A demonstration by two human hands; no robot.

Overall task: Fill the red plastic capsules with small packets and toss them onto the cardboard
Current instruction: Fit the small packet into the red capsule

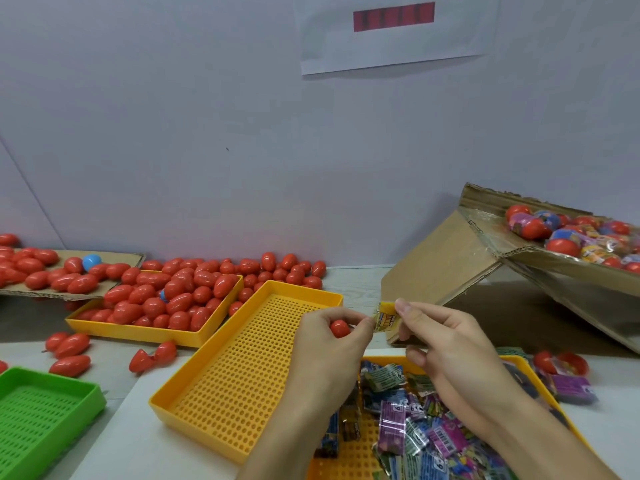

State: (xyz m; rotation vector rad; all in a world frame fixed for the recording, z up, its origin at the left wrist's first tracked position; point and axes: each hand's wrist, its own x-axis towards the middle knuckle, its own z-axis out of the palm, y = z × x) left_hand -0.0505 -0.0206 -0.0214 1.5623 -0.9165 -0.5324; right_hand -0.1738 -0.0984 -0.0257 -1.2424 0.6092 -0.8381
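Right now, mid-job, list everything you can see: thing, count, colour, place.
red capsules: many, red, heaped in far-left yellow tray, on flat cardboard and table behind
blue capsule: one plainly seen, blue, on flat cardboard far left
empty yellow tray: one, yellow, centre
green tray: one, green, bottom left
packet tray: one, yellow, bottom right, full of mixed-colour packets
tilted cardboard box: one, brown, right, holding filled capsules
paper sheet: one, white with red bar, on wall
left hand: grips one red capsule
right hand: fingers pinch yellow packet
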